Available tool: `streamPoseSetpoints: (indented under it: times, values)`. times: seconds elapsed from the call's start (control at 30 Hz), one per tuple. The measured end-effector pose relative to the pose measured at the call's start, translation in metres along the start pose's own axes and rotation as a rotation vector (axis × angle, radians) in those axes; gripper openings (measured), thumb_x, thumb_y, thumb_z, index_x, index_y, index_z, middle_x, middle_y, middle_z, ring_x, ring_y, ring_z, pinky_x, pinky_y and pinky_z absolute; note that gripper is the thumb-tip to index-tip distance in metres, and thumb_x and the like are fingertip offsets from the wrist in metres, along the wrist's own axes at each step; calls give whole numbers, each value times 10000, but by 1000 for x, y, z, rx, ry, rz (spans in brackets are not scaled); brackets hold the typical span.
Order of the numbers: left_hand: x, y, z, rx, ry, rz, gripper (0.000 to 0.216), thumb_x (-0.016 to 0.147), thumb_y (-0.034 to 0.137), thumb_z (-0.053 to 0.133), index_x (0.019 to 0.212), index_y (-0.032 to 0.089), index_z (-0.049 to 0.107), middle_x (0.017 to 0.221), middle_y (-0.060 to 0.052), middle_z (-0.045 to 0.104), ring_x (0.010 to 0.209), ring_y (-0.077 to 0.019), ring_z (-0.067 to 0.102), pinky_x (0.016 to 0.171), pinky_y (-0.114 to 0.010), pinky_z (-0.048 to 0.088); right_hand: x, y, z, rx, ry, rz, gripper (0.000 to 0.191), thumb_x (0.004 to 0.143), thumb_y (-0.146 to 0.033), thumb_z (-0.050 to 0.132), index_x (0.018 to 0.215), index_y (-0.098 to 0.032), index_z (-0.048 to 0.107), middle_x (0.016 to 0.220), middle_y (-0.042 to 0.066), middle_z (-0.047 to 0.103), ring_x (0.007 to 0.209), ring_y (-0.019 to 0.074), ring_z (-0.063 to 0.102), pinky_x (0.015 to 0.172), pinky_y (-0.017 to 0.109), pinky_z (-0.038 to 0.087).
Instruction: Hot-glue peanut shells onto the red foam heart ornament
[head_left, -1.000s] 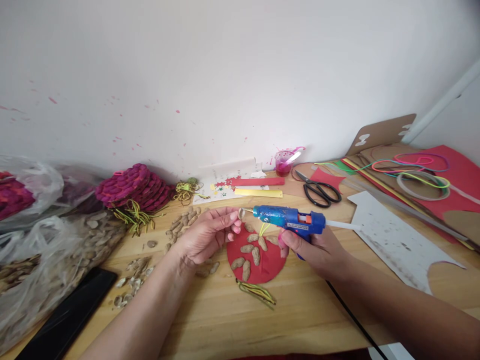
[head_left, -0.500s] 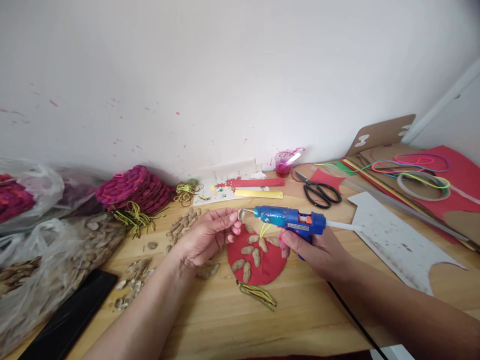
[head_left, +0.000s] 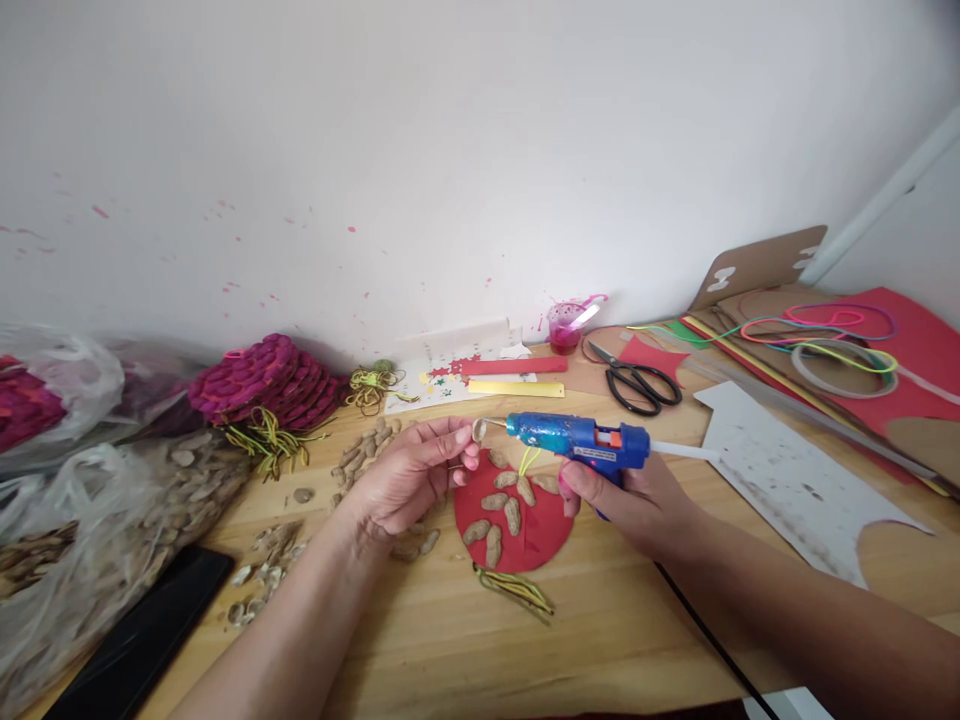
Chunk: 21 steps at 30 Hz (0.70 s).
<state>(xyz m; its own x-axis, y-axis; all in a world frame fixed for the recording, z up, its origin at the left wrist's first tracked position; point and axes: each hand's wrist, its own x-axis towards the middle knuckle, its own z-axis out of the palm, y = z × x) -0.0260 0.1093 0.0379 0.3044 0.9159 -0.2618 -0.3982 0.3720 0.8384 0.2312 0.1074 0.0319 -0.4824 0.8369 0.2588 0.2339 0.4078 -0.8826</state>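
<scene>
My left hand (head_left: 411, 476) pinches a peanut shell (head_left: 478, 431) between thumb and fingertips, held just above the wooden table (head_left: 600, 620). My right hand (head_left: 637, 505) grips a blue glue gun (head_left: 577, 441), its metal nozzle touching the shell. Below both lies a red paper circle (head_left: 525, 530) with several peanut shells (head_left: 504, 505) stuck on it and a yellow-green string loop at its top.
Loose peanut shells (head_left: 364, 450) and clear bags of shells (head_left: 90, 540) lie at the left, with magenta woven pieces (head_left: 262, 380). Black scissors (head_left: 637, 385), a pink cup (head_left: 564, 325), coloured paper strips (head_left: 514, 388), cardboard and cords (head_left: 825, 335) fill the right. A black slab (head_left: 135, 640) sits front left.
Almost nothing moved: the shell and the glue gun nozzle stay together, with only a slight shift of the view.
</scene>
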Motion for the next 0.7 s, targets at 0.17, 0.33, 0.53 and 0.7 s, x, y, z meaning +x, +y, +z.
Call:
streamPoseSetpoints:
  times: [0.17, 0.33, 0.53, 0.7]
  values:
    - [0, 0, -1, -1, -3, 0, 252, 739, 262, 876, 853, 94, 727, 725, -42, 641, 635, -81, 577, 540, -158, 451, -1, 1, 0, 0, -1, 13, 372, 989, -420, 513, 725, -184, 629, 603, 35, 681, 566, 151, 646, 547, 258, 498]
    - [0, 1, 1, 2, 1, -1, 251, 738, 262, 875, 847, 94, 723, 716, -41, 636, 628, -83, 567, 538, -160, 445, 0, 1, 1, 0, -10, -2, 366, 992, -405, 506, 724, -185, 624, 598, 32, 672, 557, 149, 638, 541, 257, 492]
    - [0, -2, 1, 32, -17, -4, 255, 733, 262, 880, 864, 100, 733, 708, -42, 644, 625, -85, 561, 554, -168, 445, 1, 2, 1, 10, 3, -9, 367, 987, -413, 527, 716, -190, 633, 605, 30, 676, 570, 158, 641, 555, 270, 489]
    - [0, -2, 1, 27, -10, 7, 262, 727, 270, 885, 851, 100, 729, 699, -38, 636, 621, -85, 553, 552, -172, 433, 1, 1, 1, 25, 64, -11, 334, 988, -387, 531, 740, -190, 635, 618, 26, 676, 578, 152, 640, 547, 263, 487]
